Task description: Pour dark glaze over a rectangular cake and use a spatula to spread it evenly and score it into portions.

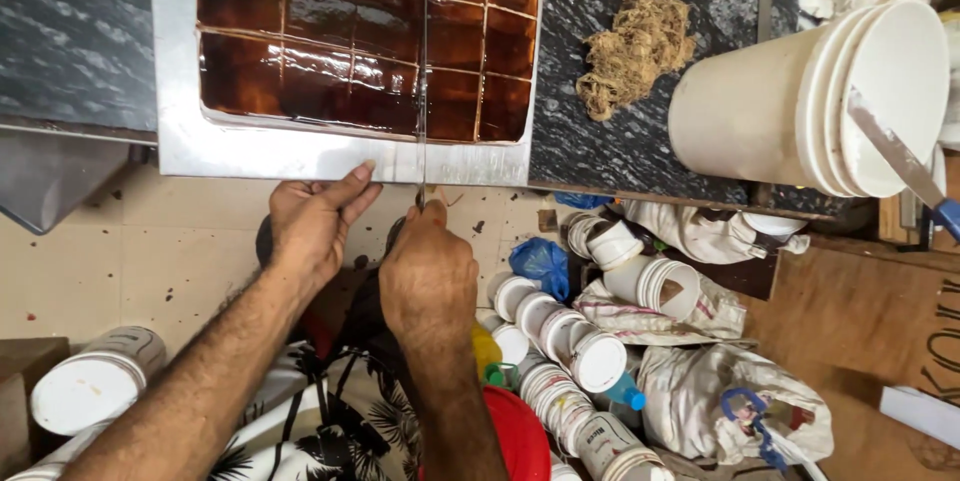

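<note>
1. The right hand (428, 276) is closed in a fist around the handle end of a long knife (423, 71), whose thin blade runs away from it across the tray.
2. The left hand (315, 221), just beside it, lies flat with fingers pressed together on the metal tray (180, 61) rim.
3. Beyond both hands, the tray holds a dark brown slab (330, 51) scored into squares, resting on the desk (620, 141).
4. Farther right of the right hand lie a fibre scrubber (635, 51) and stacked white buckets (800, 101).
</note>
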